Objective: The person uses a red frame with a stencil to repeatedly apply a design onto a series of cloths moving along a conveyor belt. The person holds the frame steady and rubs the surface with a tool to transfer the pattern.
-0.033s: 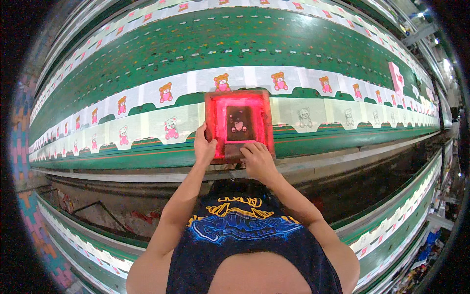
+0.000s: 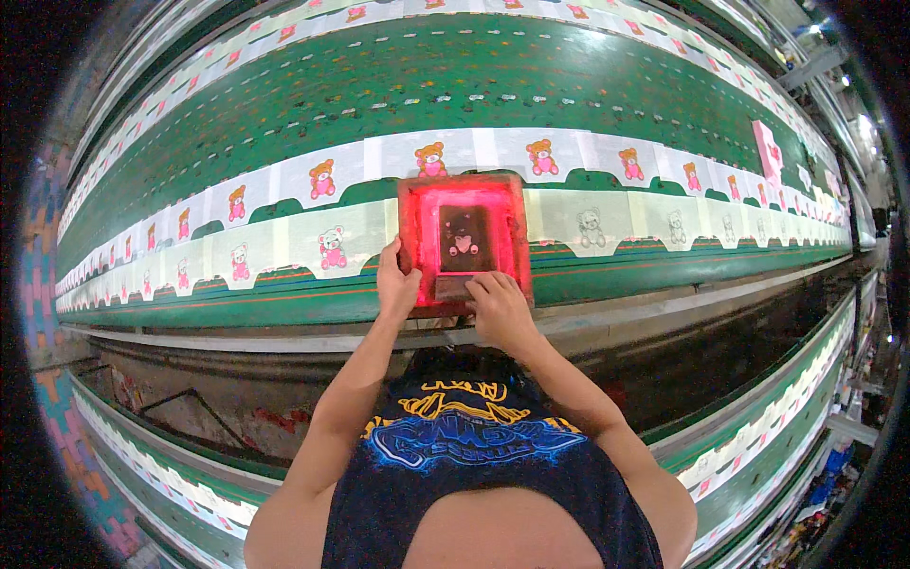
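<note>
A screen printing frame [image 2: 409, 218], stained pink and red, lies over the near row of pale fabric pieces. Its dark mesh window [image 2: 465, 223] shows a small bear motif. My left hand [image 2: 396, 283] is closed around the frame's left side, near its lower corner. At the lower inside edge, my right hand [image 2: 499, 305] pinches a brownish squeegee [image 2: 451, 287], whose right part is hidden under the fingers. Left of the frame, the nearest fabric piece [image 2: 356, 226] carries a bear with pink parts. To the right, a piece [image 2: 559, 224] bears only a dark bear outline.
The long green printing table [image 2: 284, 311] curves across the view. Behind the frame runs a row of fabric pieces [image 2: 379, 152] with brown and pink bears. Pink blocks [image 2: 766, 156] stand at the far right. Another table with fabric [image 2: 773, 417] lies behind me, across a dark aisle.
</note>
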`<state>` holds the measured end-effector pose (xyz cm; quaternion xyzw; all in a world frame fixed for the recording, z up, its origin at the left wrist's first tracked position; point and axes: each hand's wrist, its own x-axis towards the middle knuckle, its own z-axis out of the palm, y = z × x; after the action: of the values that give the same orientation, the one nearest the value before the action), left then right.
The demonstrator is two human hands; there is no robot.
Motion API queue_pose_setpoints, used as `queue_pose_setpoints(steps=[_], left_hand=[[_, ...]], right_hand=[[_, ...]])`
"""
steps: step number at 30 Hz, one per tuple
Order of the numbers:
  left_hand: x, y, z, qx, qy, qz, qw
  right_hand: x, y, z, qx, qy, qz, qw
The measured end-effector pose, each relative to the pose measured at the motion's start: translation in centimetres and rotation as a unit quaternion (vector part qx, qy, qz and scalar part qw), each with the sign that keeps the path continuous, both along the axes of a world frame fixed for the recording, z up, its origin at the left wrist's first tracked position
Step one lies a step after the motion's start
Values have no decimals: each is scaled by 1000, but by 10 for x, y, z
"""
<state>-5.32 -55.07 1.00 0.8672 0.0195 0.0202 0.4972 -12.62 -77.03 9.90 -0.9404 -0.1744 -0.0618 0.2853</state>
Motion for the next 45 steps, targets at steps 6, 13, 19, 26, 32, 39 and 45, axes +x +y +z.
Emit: queue_pose_setpoints(steps=[6,13,19,26,32,39,45], left_hand=[[0,-4,11,-23,18,-13,1000],[7,-5,10,-31,-8,-15,999],[7,-6,5,3,-12,-10,1000],[6,-7,7,-15,-12,-12,1000],[7,-8,12,5,3,-7,1000],[6,-7,-2,6,-46,-14,999],[7,-4,-8,-10,-40,-19,999]], right_hand=[[14,0,-17,-33,7,-19,999],[13,-3,-21,-7,-62,-2,998],[98,-11,-45,-19,-134,-17,991],[165,-25,-22,-34,-11,-17,999],[144,-25,-40,-33,-5,-24,999],[29,-3,-33,-13,-32,-18,999],[0,-7,5,65,75,-26,995]])
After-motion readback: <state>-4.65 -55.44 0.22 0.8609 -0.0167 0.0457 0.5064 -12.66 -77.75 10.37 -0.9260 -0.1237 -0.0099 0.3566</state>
